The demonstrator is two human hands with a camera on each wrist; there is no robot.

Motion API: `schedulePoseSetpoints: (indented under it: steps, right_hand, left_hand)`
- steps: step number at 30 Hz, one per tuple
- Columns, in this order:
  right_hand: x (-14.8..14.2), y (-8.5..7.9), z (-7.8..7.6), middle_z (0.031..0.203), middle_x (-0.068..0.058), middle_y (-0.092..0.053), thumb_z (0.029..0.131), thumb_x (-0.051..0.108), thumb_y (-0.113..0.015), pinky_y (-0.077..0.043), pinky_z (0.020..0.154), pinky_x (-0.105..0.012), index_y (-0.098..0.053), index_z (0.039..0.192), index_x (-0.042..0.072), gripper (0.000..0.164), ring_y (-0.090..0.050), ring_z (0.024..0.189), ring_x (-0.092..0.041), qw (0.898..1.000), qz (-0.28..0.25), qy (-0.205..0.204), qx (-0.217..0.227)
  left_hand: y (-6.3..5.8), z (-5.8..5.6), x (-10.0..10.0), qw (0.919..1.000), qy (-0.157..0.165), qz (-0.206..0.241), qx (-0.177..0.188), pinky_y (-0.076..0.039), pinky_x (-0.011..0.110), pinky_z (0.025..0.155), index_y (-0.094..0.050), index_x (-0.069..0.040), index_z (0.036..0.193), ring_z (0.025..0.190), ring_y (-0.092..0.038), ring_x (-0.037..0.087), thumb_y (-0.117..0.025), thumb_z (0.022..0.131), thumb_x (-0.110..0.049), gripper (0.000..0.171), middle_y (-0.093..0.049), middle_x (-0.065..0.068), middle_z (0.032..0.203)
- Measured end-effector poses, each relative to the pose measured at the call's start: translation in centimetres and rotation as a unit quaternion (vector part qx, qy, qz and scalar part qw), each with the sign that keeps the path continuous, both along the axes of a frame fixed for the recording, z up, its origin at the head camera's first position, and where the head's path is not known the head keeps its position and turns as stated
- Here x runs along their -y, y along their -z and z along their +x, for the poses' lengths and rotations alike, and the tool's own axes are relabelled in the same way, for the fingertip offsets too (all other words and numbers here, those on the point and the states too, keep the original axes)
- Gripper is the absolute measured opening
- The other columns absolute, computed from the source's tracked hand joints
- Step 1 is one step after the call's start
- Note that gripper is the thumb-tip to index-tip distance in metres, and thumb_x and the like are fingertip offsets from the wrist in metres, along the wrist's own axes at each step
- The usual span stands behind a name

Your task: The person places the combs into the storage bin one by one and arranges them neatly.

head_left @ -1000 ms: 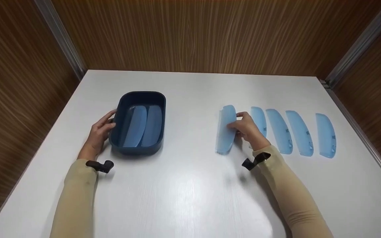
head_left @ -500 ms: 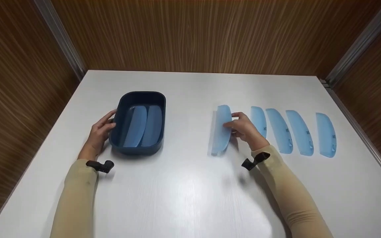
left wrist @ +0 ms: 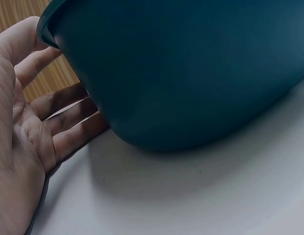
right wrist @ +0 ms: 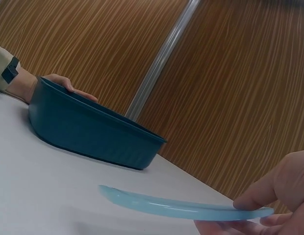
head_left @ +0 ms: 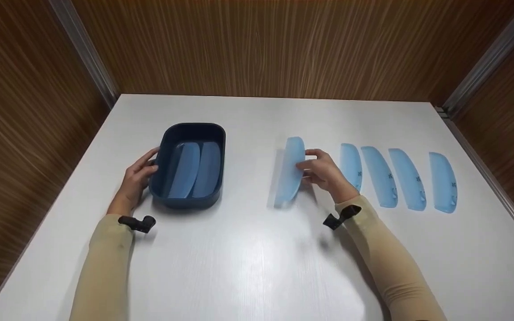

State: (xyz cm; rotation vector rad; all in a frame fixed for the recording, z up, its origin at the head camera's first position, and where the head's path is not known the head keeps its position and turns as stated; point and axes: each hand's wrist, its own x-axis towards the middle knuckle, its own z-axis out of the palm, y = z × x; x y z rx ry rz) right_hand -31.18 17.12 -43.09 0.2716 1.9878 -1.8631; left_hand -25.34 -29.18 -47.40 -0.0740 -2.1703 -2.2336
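My right hand (head_left: 324, 171) pinches a translucent light-blue comb (head_left: 291, 167) by its curved back, between thumb and fingers. In the right wrist view the comb (right wrist: 176, 208) shows nearly edge-on, held over the white table, with its shadow beneath. My left hand (head_left: 136, 178) touches the left side of a dark blue rectangular tub (head_left: 194, 204). In the left wrist view the thumb is at the tub's rim, and the extended fingers (left wrist: 76, 122) rest against its outer wall. Inside lie two combs side by side, the left comb (head_left: 184, 171) slightly tilted and the right comb (head_left: 208, 171) straighter.
Several more light-blue combs stretch in a row on the right: one comb (head_left: 350, 165) partly behind my right hand, the outermost comb (head_left: 443, 183) near the table's right side. Wood-grain panels (head_left: 257, 49) enclose the white table (head_left: 248, 249) at the back and sides.
My right hand has carried its comb left and slightly up, away from the row and toward the tub. The left hand and tub have stayed in place.
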Motion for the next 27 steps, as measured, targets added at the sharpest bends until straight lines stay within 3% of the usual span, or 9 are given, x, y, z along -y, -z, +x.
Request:
schedulePoseSetpoints:
  steps: [6, 11, 18, 27]
  right_hand:
    - [0.8, -0.2, 0.1, 0.120, -0.019, -0.049, 0.084, 0.001, -0.062, -0.048, 0.054, -0.027, -0.029, 0.139, 0.011, 0.065, -0.058, 0.066, -0.018, 1.000, -0.018, -0.003, -0.008]
    - [1.6, -0.2, 0.2, 0.114, -0.018, -0.053, 0.084, 0.002, -0.062, -0.047, 0.051, -0.026, -0.034, 0.135, 0.011, 0.059, -0.057, 0.063, -0.017, 0.998, -0.054, -0.005, -0.024]
    - [2.4, -0.4, 0.6, 0.118, -0.020, -0.052, 0.085, 0.002, -0.061, -0.050, 0.055, -0.031, -0.034, 0.133, 0.010, 0.056, -0.063, 0.079, -0.025, 0.994, -0.092, -0.020, -0.045]
    - [4.6, -1.3, 0.4, 0.123, -0.022, -0.049, 0.084, 0.000, -0.061, -0.053, 0.067, -0.042, -0.035, 0.133, 0.009, 0.057, -0.061, 0.096, -0.035, 0.991, -0.114, -0.038, -0.057]
  left_hand:
    - [0.1, -0.1, 0.1, 1.0000, 0.001, -0.003, -0.007, -0.035, 0.039, 0.093, -0.041, -0.018, 0.142, 0.119, -0.045, 0.024, -0.052, 0.094, -0.014, 0.050, -0.041, 0.016, 0.140]
    - [0.2, 0.0, 0.0, 0.9998, -0.003, -0.018, -0.010, -0.039, 0.038, 0.090, -0.042, -0.020, 0.142, 0.116, -0.047, 0.024, -0.052, 0.094, -0.015, 0.049, -0.042, 0.016, 0.139]
    - [0.3, -0.2, -0.2, 0.9999, 0.003, -0.014, -0.009, -0.042, 0.035, 0.087, -0.040, -0.018, 0.143, 0.115, -0.049, 0.025, -0.051, 0.094, -0.012, 0.050, -0.044, 0.018, 0.137]
    - [0.2, -0.1, 0.0, 1.0000, -0.002, 0.000, -0.010, -0.043, 0.034, 0.085, -0.041, -0.017, 0.142, 0.113, -0.049, 0.025, -0.051, 0.094, -0.011, 0.050, -0.044, 0.019, 0.137]
